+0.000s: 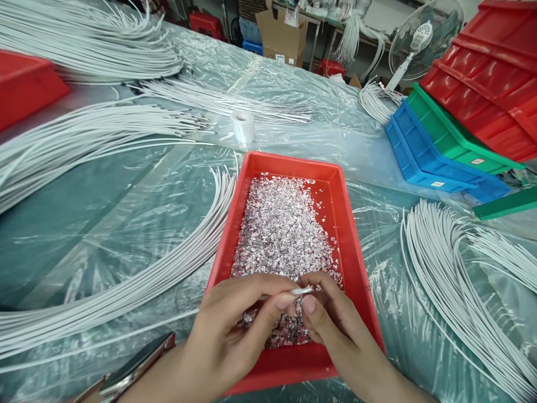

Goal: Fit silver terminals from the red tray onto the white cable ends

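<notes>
Wristwatch [138, 364], dark face: one, on the left wrist. Left hand [239, 327]: grip clamped, thumb against forefinger, on a white cable end [301, 291]. Right hand [339, 324]: thumb and fingers bent about the tip of that end; whether this grip is closed on it, cannot tell. Cable end: held above the near part of a red tray [361, 263]. Tray contents: silvery foil scraps [285, 229], heaped, thinner along the right side. Worktop [113, 198]: green, under clear plastic sheeting. White cable bundles: one curving to the tray's left side [168, 274], one well apart to its right [453, 280]. Film roll [243, 131]: upright, just beyond the tray. Far right: blue crates [428, 162], green crate [457, 131], red crates [486, 78]. Background: cardboard box [285, 39], fan [422, 36].
</notes>
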Demonstrator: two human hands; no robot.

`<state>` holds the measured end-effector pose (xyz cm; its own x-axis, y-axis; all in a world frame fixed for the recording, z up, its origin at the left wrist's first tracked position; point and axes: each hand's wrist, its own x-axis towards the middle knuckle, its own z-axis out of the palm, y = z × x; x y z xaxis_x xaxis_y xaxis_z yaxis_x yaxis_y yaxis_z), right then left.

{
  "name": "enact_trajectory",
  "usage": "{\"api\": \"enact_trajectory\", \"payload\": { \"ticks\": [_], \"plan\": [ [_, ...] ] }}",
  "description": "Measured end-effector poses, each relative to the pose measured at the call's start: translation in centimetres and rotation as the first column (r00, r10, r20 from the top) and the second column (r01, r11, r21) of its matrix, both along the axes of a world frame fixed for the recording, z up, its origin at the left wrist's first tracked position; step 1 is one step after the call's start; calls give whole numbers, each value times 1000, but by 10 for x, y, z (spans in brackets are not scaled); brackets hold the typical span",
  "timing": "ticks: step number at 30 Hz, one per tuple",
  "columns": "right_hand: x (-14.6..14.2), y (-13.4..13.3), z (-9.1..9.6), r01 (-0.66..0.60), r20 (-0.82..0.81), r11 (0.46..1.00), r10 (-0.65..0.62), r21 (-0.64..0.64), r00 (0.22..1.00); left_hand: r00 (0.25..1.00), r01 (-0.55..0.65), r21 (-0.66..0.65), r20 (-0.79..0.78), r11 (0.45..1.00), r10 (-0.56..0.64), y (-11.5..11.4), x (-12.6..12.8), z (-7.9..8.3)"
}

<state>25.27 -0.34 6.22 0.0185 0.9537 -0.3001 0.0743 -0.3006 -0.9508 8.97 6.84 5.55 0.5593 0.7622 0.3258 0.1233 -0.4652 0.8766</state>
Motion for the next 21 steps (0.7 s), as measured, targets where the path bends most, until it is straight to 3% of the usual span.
{"api": "enact_trajectory", "payload": {
  "ticks": [2,4,7,10,14,21],
  "plan": [
    [3,0,0,25,-21,999,-24,45,999,1000,-6,4,4,1000,6,2,2,2],
    [7,0,2,56,27,983,-61,175,998,1000,-2,13,-9,1000,2,3,3,2],
    [16,-2,8,30,262,903,-155,428,953,999,20,8,-29,1000,-19,4,4,1],
    [22,-2,10,-118,474,815,-205,567,856,997,67,-19,-36,998,-67,3,4,-2],
    [26,-2,10,-271,616,761,-206,589,760,987,140,-62,-68,988,-145,3,5,-2],
    [33,-2,16,-374,673,780,-79,502,736,976,184,30,-123,982,-179,2,5,-3]
  ]
}}
